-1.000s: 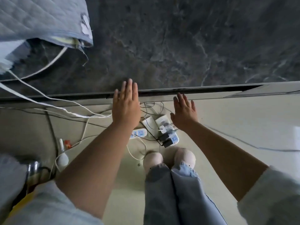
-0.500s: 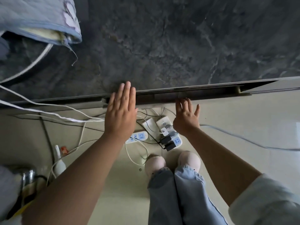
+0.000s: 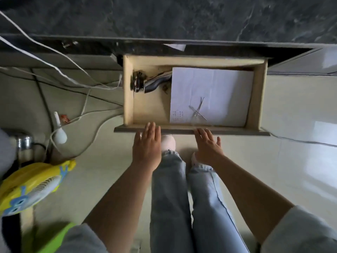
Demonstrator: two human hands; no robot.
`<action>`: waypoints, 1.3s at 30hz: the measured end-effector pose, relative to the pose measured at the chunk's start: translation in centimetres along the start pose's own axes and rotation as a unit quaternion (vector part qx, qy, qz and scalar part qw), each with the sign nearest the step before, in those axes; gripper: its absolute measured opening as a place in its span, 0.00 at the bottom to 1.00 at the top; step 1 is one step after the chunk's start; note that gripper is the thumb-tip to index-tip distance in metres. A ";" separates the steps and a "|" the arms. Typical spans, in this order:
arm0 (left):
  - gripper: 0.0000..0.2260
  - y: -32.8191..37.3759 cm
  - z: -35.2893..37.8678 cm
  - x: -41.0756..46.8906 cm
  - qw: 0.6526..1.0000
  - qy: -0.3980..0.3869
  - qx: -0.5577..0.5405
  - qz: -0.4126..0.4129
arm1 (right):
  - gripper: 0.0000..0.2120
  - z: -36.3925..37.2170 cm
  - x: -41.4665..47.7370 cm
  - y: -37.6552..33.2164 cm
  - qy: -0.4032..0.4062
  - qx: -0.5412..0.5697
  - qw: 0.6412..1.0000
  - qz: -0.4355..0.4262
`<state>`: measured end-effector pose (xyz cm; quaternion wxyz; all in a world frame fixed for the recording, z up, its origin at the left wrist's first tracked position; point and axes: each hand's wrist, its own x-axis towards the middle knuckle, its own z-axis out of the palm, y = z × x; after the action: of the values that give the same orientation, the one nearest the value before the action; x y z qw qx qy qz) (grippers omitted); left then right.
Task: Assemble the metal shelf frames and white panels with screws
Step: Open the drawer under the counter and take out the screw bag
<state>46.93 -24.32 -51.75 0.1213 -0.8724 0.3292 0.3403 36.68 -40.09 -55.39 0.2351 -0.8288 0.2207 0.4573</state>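
Dark marbled worktop (image 3: 182,15) is running across the top, with pale floor (image 3: 109,179) spreading below it. A wooden drawer (image 3: 257,92) is standing open under the worktop's edge. The person's legs in light jeans (image 3: 169,198) are standing just before the drawer front. A yellow fan (image 3: 31,185) is sitting at lower left, near white cables (image 3: 60,70) trailing over the floor. A white paper sheet (image 3: 218,84) is lying in the drawer's right part. Left hand (image 3: 146,148) and right hand (image 3: 207,148) are both released – fingers straight, grasping nothing, fingertips reaching the drawer front. A chrome fitting (image 3: 153,84) is lying in the drawer's left part – beside the sheet. Thin metal rods (image 3: 197,110) are lying crossed on the sheet.
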 end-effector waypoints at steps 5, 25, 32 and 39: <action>0.25 1.3 0.3 -3.1 0.998 0.010 -0.014 -0.058 | 0.24 -3.2 -0.3 -0.2 0.041 -0.022 0.999 0.019; 0.22 -0.1 9.0 4.9 0.976 0.207 -0.042 -0.050 | 0.15 -2.5 14.4 2.1 0.140 0.090 0.974 0.151; 0.26 -0.1 9.2 4.7 0.976 0.197 -0.081 -0.034 | 0.19 -2.8 14.8 1.0 0.172 0.191 0.948 0.188; 0.30 -1.6 8.6 2.8 0.981 0.164 -0.103 0.010 | 0.13 -5.1 11.2 -2.1 0.272 0.052 0.954 0.113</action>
<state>45.14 -20.72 -59.96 -0.0278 -0.9208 0.3165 0.2261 46.70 -43.10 -62.25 0.1559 -0.8782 0.3916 0.2260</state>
